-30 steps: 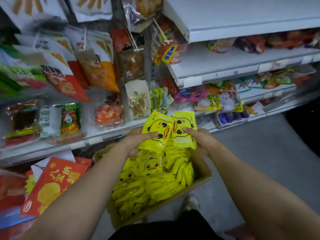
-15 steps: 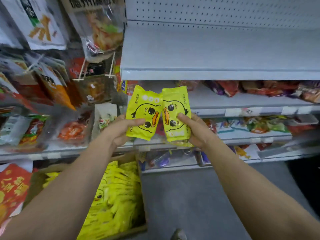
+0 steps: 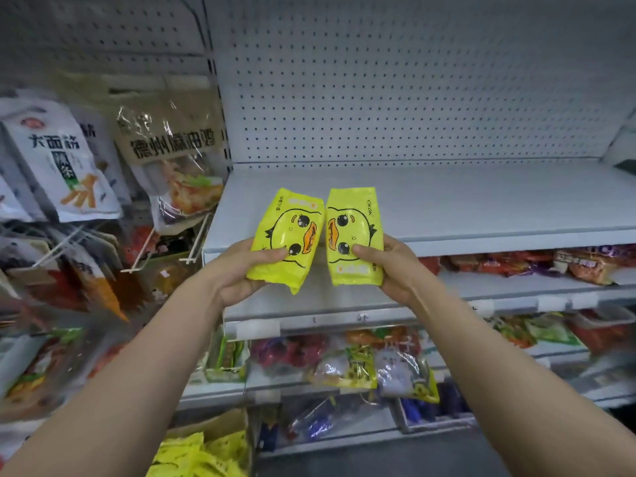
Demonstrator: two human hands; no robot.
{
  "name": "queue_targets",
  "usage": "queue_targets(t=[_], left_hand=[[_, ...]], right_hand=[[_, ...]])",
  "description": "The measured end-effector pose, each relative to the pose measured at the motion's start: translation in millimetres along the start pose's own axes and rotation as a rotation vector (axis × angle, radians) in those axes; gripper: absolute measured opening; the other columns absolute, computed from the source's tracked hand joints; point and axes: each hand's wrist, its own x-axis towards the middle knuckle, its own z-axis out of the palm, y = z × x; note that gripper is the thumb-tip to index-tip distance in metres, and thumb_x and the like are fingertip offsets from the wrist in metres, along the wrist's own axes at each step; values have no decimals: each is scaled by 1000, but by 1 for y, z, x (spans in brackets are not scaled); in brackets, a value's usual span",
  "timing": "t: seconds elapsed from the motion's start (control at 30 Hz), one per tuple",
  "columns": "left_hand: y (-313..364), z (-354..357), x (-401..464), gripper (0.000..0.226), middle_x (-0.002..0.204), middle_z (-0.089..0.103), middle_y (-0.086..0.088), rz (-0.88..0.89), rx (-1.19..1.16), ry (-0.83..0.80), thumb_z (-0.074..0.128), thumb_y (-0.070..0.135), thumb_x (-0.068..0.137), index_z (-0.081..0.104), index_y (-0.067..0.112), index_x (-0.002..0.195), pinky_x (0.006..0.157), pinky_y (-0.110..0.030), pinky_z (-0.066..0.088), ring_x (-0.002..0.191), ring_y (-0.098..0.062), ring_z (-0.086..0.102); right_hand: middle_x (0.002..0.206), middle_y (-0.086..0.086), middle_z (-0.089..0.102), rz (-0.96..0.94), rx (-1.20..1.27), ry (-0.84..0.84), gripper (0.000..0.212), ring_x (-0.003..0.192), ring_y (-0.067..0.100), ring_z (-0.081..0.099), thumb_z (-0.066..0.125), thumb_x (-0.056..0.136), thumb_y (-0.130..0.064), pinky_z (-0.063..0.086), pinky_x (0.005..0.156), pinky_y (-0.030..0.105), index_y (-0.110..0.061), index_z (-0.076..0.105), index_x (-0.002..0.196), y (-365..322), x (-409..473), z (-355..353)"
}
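Indoors, pegboard wall (image 3: 413,98), grey shelf (image 3: 481,208), yellow packets (image 3: 354,235) held in front.

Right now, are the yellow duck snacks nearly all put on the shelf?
Barely started. None lies on the white shelf yet. The left hand holds a first duck packet, the right hand a second duck packet, both raised in front of that shelf. Left to do: a heap of yellow packets fills the cardboard box below.

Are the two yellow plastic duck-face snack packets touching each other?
Cannot tell. In the head view the left yellow packet and right yellow packet show a gap low down, but their upper edges meet with no depth cue.
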Motion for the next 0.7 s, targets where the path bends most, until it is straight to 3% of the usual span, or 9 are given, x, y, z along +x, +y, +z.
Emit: queue_targets(t=[0.03,0.1,0.13,0.2,0.27,0.47,0.57,0.7], left_hand=[[6,3,5,25,88,75,-6,-1,19,10,68,4,82,62,11,105,54,-23,55,69,-16,72],[19,7,17,21,85,71,-12,-5,55,35,58,-3,88,59,9,105,43,-22,51,58,-18,69],[27,8,25,27,90,71,-14,2,74,30,62,-2,84,59,7,109,46,-24,54,63,-20,71],[40,7,44,46,106,72,-14,20,132,25,74,3,72,61,6,116,66,-32,59,84,-25,72],[51,1,64,54,109,72,-13,50,224,61,81,4,65,64,6,116,73,-33,58,92,-26,71],[71,-3,108,33,92,71,-10,112,421,314,79,-6,70,65,10,96,85,-38,55,88,-25,68],[75,-8,118,38,94,71,-9,121,551,416,86,2,65,65,10,96,86,-38,55,88,-24,69],[78,-18,128,37,93,71,-4,112,671,474,88,12,66,64,14,94,74,-30,55,87,-20,68]], right_hand=[[113,16,72,-13,-8,4,59,95,30,72,76,68,-5,60,71,40,-3,60,124,-8,6,-1],[111,15,72,-34,-13,14,58,93,29,73,76,68,-5,60,68,40,-3,60,123,-23,18,-5],[112,16,72,-53,-16,21,59,93,30,72,77,67,-5,60,69,41,-4,60,123,-31,26,-9],[112,15,72,-99,-44,36,57,97,31,71,78,68,-4,61,72,42,-6,61,122,-47,44,-19],[110,12,73,-132,-85,29,48,98,31,71,76,74,-1,61,75,43,-9,63,119,-63,64,-29],[106,9,75,-131,-290,-92,42,94,30,72,78,76,0,57,78,42,-12,68,115,-97,111,-53],[104,9,75,-141,-352,-132,39,91,29,73,79,73,1,58,79,40,-12,70,109,-106,128,-57],[101,9,76,-144,-409,-156,40,90,28,73,81,71,1,58,81,40,-10,71,108,-111,150,-60]])
